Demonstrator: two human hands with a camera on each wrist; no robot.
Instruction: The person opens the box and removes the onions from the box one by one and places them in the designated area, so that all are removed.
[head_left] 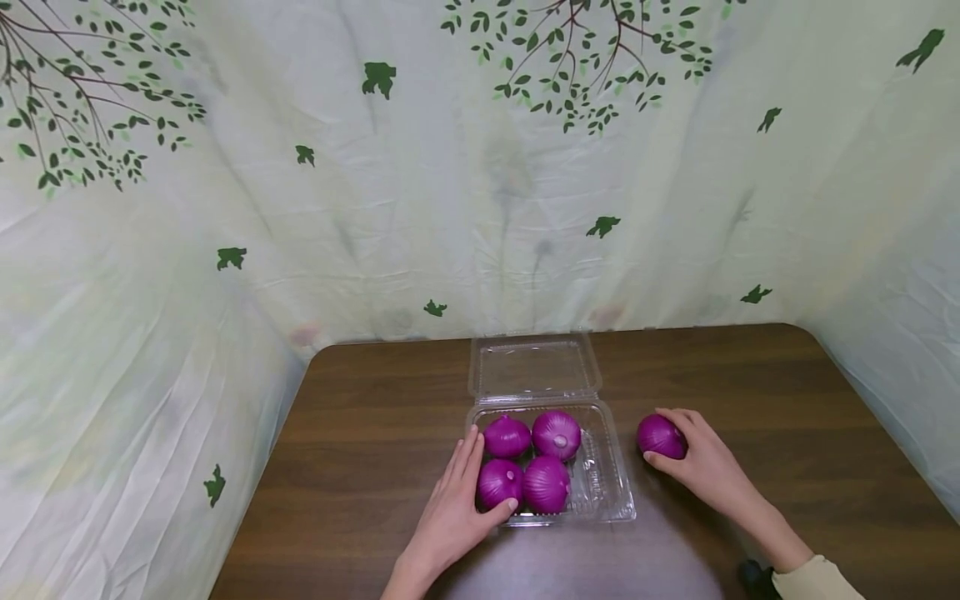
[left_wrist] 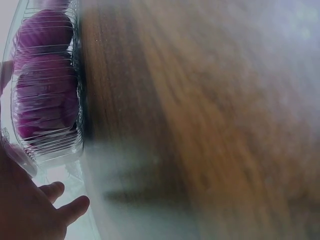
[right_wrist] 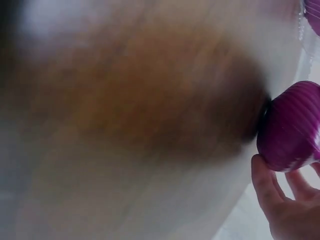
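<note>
A clear plastic box [head_left: 600, 492] holds several purple onions [head_left: 547, 484], filling its left and middle; its right strip holds none. My left hand [head_left: 455, 508] rests along the box's left side, fingers extended, thumb at the front-left onion. In the left wrist view, onions [left_wrist: 47, 95] show through the ribbed wall, with the hand [left_wrist: 30, 205] below. Right of the box, my right hand [head_left: 712, 467] grips a single onion [head_left: 661, 437] between thumb and fingers at the table. The right wrist view shows this onion [right_wrist: 292, 125] against the fingertips of the hand [right_wrist: 295, 212].
The box's clear lid [head_left: 534, 368] lies folded back behind it, near the far edge of the brown wooden table [head_left: 375, 433]. A pale curtain [head_left: 420, 208] with leaf prints hangs behind and at both sides. A dark object [head_left: 757, 579] sits by the right sleeve.
</note>
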